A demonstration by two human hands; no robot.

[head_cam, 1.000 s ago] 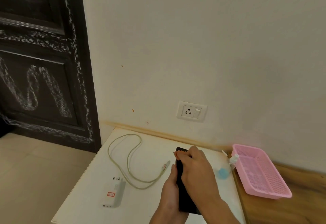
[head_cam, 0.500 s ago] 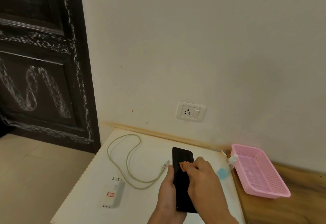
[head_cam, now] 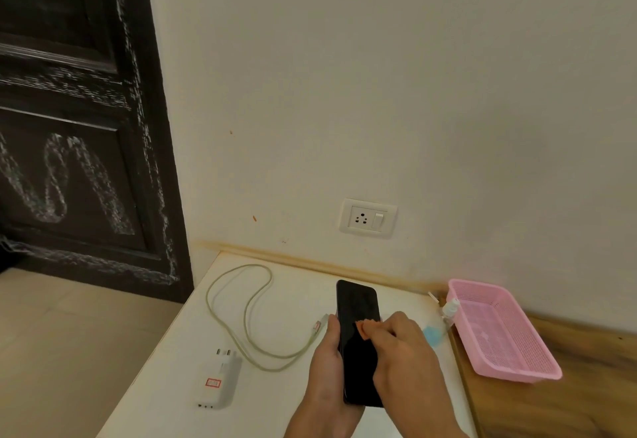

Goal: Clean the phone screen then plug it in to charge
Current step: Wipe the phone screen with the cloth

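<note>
A black phone [head_cam: 358,306] lies screen up over the white table [head_cam: 165,368], gripped along its left edge by my left hand [head_cam: 327,365]. My right hand [head_cam: 403,358] pinches a small orange cloth [head_cam: 366,326] and presses it on the middle of the screen. A pale charging cable [head_cam: 248,303] loops on the table to the left, its plug end [head_cam: 319,325] close to my left thumb. The white charger adapter [head_cam: 217,380] lies at the cable's near end. A white wall socket [head_cam: 368,218] sits above the table.
A small spray bottle [head_cam: 450,308] with blue liquid stands right of the phone, beside a pink plastic basket [head_cam: 537,368] on a wooden surface [head_cam: 551,410]. A dark door [head_cam: 79,110] fills the left, with floor below it.
My right hand has slid the cloth from the top of the phone down toward the middle of the screen, uncovering the upper part. My left hand keeps its hold.
</note>
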